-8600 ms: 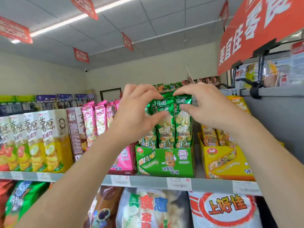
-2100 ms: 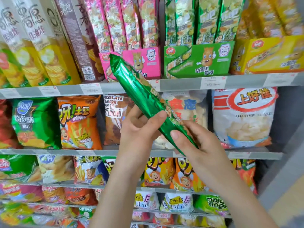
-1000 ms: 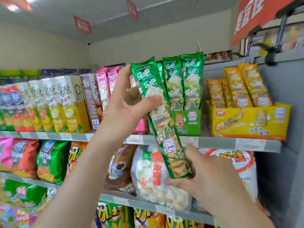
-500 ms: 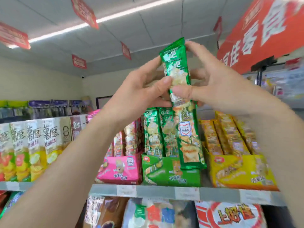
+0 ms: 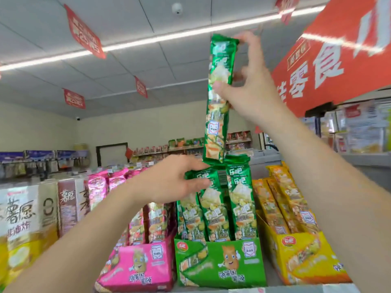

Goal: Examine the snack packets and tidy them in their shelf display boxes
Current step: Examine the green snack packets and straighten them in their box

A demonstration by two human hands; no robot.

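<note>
My right hand (image 5: 251,89) holds a long green snack packet (image 5: 218,115) upright by its upper half, thumb on the front. The packet's bottom edge hangs just above the tops of the green packets (image 5: 220,199) that stand in the green display box (image 5: 220,263). My left hand (image 5: 169,180) reaches in from the left, fingers fairly straight, and touches the tops of those standing packets.
A pink display box (image 5: 137,265) with pink packets stands left of the green one, a yellow display box (image 5: 304,256) with orange packets to its right. Tall yellow and brown snack cartons (image 5: 27,212) line the far left. A red sign (image 5: 338,58) hangs above right.
My left hand has let go of the green packet and dropped to the packets in the green box. My right hand alone has lifted the packet higher, above that box.
</note>
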